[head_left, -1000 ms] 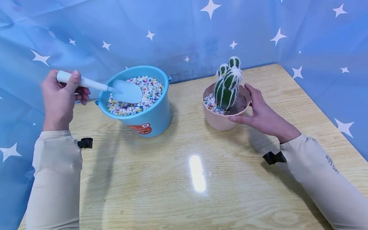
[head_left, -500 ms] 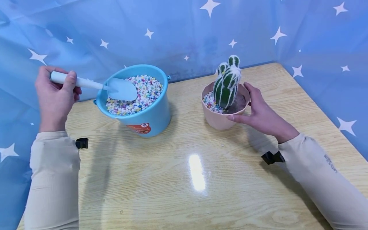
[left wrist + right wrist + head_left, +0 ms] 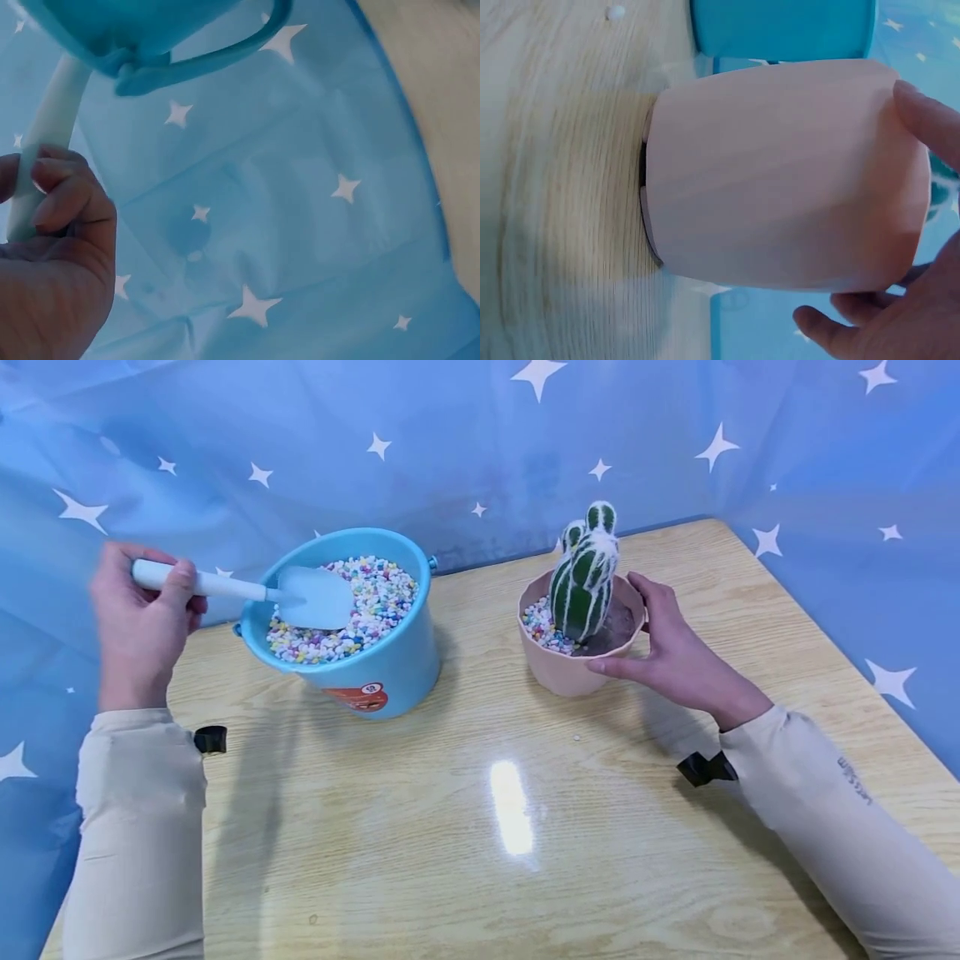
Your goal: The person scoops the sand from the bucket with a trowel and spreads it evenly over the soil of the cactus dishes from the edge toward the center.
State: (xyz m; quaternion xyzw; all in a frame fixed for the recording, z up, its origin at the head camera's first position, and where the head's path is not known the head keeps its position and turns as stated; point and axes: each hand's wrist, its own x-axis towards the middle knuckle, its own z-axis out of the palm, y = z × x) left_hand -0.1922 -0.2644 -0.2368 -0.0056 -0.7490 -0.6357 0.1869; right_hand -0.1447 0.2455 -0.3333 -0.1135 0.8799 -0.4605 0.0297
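Note:
My left hand (image 3: 146,622) grips the white handle of a pale blue hand trowel (image 3: 318,599), thumb along the top; the left wrist view shows its fingers (image 3: 79,202) curled round the handle. The trowel's blade lies over the multicoloured pebbles (image 3: 382,597) inside a blue bucket (image 3: 401,672), its lower edge close to them. On the right, my right hand (image 3: 678,652) holds a pink flowerpot (image 3: 562,672) by its rim, thumb in front and fingers at the far side. In the pot stands a green cactus (image 3: 581,589) with white fuzzy ribs, pebbles to its left and bare grey-brown fill to its right.
Both containers stand on a light wooden table (image 3: 420,860). A single white pebble (image 3: 577,737) lies in front of the pot. Behind and at the sides hangs a blue curtain (image 3: 435,443) with white stars. The bucket's handle (image 3: 225,56) hangs on its left side.
My left hand has drawn the trowel slightly left, then lowered it a little over the pebbles. The whole head view has shifted slightly; my right hand keeps its hold on the flowerpot.

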